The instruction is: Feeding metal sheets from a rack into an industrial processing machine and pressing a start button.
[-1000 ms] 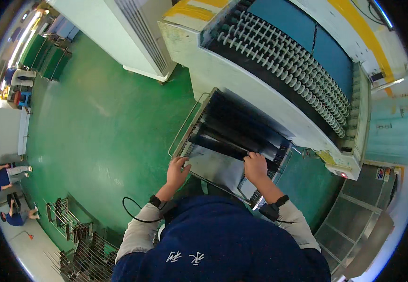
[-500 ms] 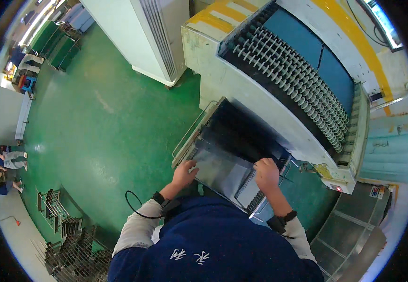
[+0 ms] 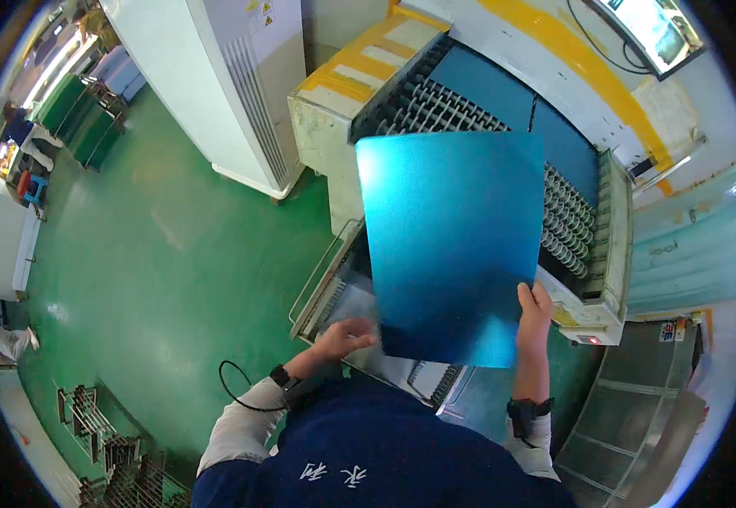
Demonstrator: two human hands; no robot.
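A flat blue sheet [image 3: 457, 245] with a metallic sheen and rounded corners is raised in front of me, nearly upright. My right hand [image 3: 534, 313] grips its lower right edge, thumb on the near face. Beside the lower left edge is my left hand [image 3: 347, 340], its fingers loosely curled and apart; they come very close to the sheet, and contact there is unclear. Below the sheet, partly covered by it, lies a slotted rack [image 3: 321, 309] with toothed side rails. A grey sheet-like surface [image 3: 354, 302] shows within the rack.
Behind the blue sheet stands a machine with a bed of roller wheels [image 3: 567, 224] and a pale frame [image 3: 618, 254]. A tall white cabinet [image 3: 215, 93] is at the far left of it. Metal racks [image 3: 101, 432] stand on the green floor [image 3: 173, 237]. A monitor [image 3: 652, 34] hangs upper right.
Both hands were over the rack. Now the blue sheet is up out of it, held in the right hand, which has moved right. The left hand has shifted slightly down and right.
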